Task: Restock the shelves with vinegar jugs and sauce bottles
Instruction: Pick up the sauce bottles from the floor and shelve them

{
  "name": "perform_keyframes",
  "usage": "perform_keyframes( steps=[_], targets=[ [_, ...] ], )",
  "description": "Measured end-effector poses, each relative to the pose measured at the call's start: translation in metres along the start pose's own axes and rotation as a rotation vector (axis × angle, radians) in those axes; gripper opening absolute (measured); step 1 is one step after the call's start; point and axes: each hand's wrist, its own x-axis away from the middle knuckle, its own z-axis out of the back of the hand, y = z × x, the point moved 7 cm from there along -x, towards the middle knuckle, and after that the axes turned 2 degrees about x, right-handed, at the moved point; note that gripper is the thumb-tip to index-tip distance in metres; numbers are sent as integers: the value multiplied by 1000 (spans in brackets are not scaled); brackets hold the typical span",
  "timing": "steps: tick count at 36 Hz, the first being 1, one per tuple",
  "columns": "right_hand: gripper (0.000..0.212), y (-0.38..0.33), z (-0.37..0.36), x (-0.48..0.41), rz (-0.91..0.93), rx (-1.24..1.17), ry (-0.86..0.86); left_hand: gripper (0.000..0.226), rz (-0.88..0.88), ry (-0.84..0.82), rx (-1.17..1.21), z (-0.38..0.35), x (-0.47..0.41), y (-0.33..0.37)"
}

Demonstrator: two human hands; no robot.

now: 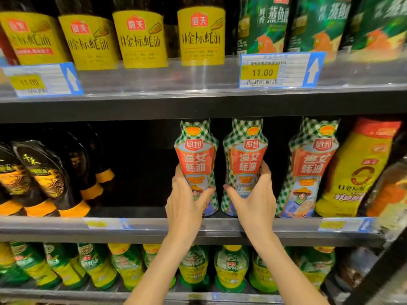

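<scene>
arms raised, left grip (pixel 187 206) curled round left bottle (pixel 195 155), right grip (pixel 255 201) round right bottle (pixel 244 155).

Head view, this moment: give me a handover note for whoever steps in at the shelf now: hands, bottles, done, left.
Left hand grips the left checkered sauce bottle low on its body.
Right hand grips the right checkered sauce bottle beside it.
Both bottles are upright at the front of the middle shelf; a third matching bottle stands to their right.
Done: that third bottle is in place.
Left: seat and release these two, then probably fill the dark gap between them and the black bottles. No vinegar jugs in view.
</scene>
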Motion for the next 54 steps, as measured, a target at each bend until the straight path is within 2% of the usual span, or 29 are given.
perform_keyframes(
  steps=[11,15,20,26,37,42,54],
  targets=[
    [84,8,10,2,15,99,21,84,-10,-32,6,-12,0,2],
    [90,8,11,2,35,112,4,94,-12,-56,36,-16,4,10],
    [105,5,13,2,70,162,-53,117,-47,-48,44,-11,11,19],
    [94,4,13,2,111,238,-74,110,-172,-30,-61,-10,14,25],
    [96,8,11,4,126,217,-86,104,-153,-9,-134,-9,18,25],
    [94,14,11,3,94,191,-106,98,-185,-51,-88,-8,16,24],
    [90,9,13,7,69,189,-135,105,-247,-129,-31,-10,10,16]
  ],
)
